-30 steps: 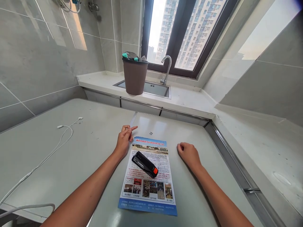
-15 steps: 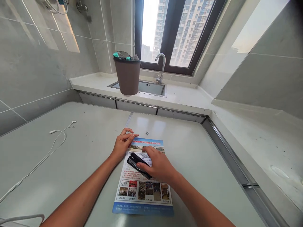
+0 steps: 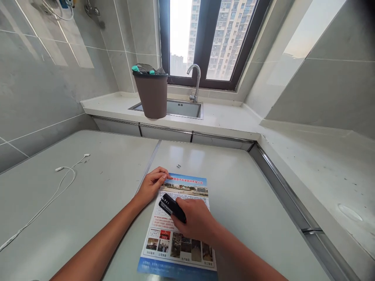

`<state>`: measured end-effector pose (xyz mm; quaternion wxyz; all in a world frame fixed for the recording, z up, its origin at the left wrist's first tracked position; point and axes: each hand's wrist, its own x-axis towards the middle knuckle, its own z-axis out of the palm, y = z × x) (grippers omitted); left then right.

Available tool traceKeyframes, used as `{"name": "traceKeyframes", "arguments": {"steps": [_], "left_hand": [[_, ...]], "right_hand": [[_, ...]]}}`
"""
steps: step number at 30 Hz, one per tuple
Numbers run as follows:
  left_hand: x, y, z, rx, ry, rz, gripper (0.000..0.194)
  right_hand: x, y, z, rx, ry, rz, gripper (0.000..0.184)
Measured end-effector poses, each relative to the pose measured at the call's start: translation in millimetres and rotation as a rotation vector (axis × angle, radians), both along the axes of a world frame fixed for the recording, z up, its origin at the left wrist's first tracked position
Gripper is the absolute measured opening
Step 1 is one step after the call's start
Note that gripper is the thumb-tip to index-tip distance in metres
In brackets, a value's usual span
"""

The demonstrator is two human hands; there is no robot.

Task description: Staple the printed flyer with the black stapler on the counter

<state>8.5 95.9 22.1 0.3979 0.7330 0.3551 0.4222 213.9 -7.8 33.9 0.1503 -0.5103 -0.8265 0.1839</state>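
Note:
A printed leaflet [image 3: 184, 186] with photos and coloured text lies on the pale table. At its upper left corner, my left hand [image 3: 152, 183] has its fingers closed on the edge of the sheet, thumb and forefinger near each other. My right hand [image 3: 195, 216] is wrapped round a black stapler [image 3: 172, 207] over the middle of the leaflet. The stapler's front end points up and left, towards my left hand. My right fingers hide its rear end, and its underside is out of sight. Just beyond the leaflet's top edge lie small staple strips [image 3: 178, 166].
White earphones [image 3: 70, 168] with a cable lie on the table's left side. At the back, a brown bin [image 3: 152, 95] holding bottles stands on the counter by the sink [image 3: 184, 108] and tap [image 3: 197, 80]. A ledge [image 3: 307, 164] runs along the right.
My right hand has turned the stapler so its top faces up and its side is less visible. The leaflet's upper picture is now uncovered. The view has shifted slightly.

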Motion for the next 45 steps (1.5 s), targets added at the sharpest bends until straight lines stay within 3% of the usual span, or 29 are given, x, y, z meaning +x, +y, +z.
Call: {"name": "traceKeyframes", "arguments": {"steps": [7,11,17,26,38,43,45], "left_hand": [[7.9,-10.0,2.7,0.127,0.218,-0.143,0.029],[16.3,-18.4,-0.7,0.254,0.420,-0.249,0.028],[22.5,-23.5,-4.2,0.304,0.578,-0.319,0.054],[22.6,-21.1,-3.3,0.262,0.538,-0.323,0.059],[24.7,-17.9,-11.0,0.310,0.565,-0.314,0.031],[24.2,-15.8,-14.7,0.339,0.537,-0.317,0.029],[24.2,-15.7,-14.7,0.337,0.539,-0.316,0.029]], "right_hand": [[52.9,-8.8,2.0,-0.018,0.002,0.047,0.018],[76.4,-7.0,8.9,0.018,0.112,0.066,0.014],[104.8,1.6,11.6,0.134,0.316,-0.103,0.012],[94.8,6.8,-12.7,0.169,0.296,-0.108,0.021],[83.2,6.6,-14.0,0.115,0.206,-0.054,0.025],[88.9,7.7,-5.6,0.126,0.330,-0.055,0.033],[95.9,8.8,-0.1,0.101,0.432,-0.130,0.028]]}}
